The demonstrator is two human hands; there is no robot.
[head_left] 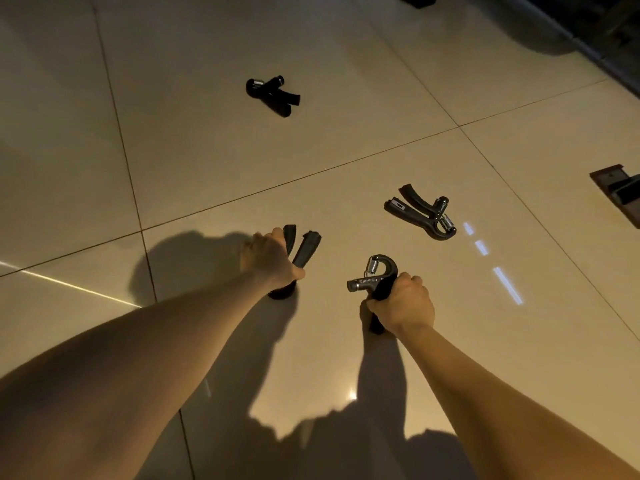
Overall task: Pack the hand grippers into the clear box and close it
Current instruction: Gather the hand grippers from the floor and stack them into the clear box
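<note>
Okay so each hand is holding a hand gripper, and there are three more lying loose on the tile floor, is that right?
Not quite. The left hand and the right hand each hold a hand gripper, but only two more lie loose on the tile floor: the far hand gripper and the near hand gripper on the right. The head view shows this.

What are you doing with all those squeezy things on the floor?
A person is picking up hand grippers from a tiled floor. The left hand holds one gripper, and the right hand holds another. Two more lie on the floor, one nearby and one farther away. No clear box is in view.
</note>
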